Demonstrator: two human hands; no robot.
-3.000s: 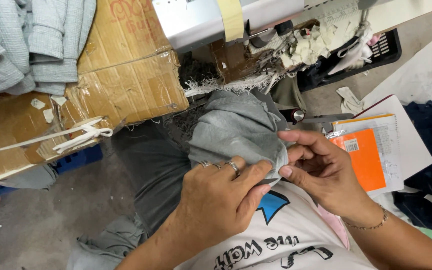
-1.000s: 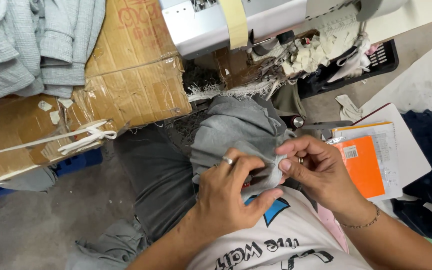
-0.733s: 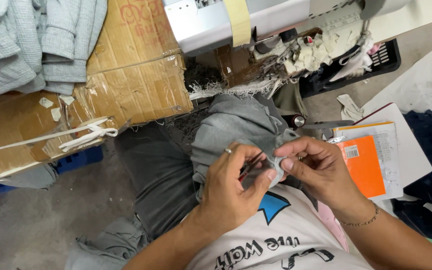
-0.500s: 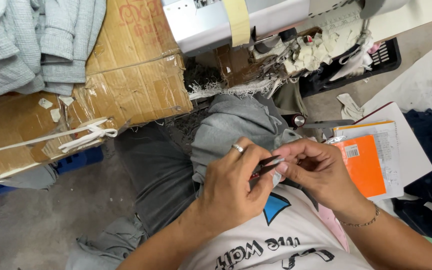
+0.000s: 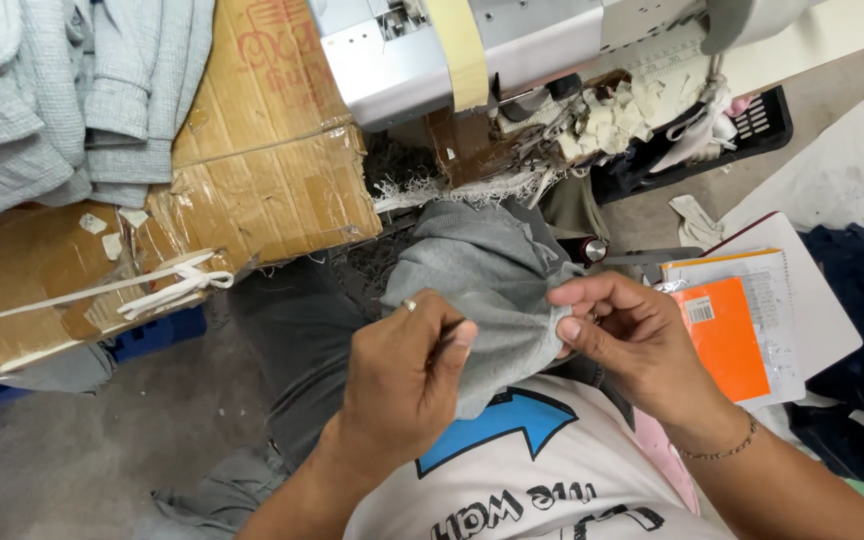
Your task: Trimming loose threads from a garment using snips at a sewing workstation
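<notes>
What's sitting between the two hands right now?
In the head view, a fold of the grey garment spans the gap between the left hand and the right hand; both pinch it.

Grey concrete floor (image 5: 72, 470), taped cardboard box (image 5: 202, 190), black crate (image 5: 742, 130), perhaps grey cloth (image 5: 202, 500) lower left.

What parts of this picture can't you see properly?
All in the head view:
- The small dark tool in the left hand: the fingers cover most of it, so its kind is unclear.
- The grey cloth: both hands cover its lower edge.
- The right hand: its fingertips hide the spot it pinches.
- The sewing machine: cut off by the top edge.
- The cardboard box: cut off at the left edge.
</notes>
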